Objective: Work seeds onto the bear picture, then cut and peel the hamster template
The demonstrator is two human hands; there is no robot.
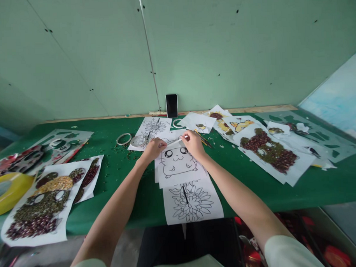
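Between my two hands a narrow white strip (174, 143), perhaps tape, is stretched above the top of a hamster line drawing (179, 167). My left hand (155, 148) pinches its left end, and my right hand (194, 142) pinches the right end with thumb and forefinger. The drawing lies on other white sheets, one of which, a flower line drawing (195, 203), reaches over the table's front edge. Left of my left hand is a clear-looking roll of tape (137, 141). Another flower drawing (156, 126) lies behind, partly hidden.
A phone (171, 105) leans upright against the wall. Seed-covered pictures (266, 150) lie right, and another seed picture (43, 200) left beside a large yellow tape roll (13, 193). A tape ring (124, 139) and scattered seeds are on the green tablecloth (115, 167). Pencils (206, 142) lie beyond my right hand.
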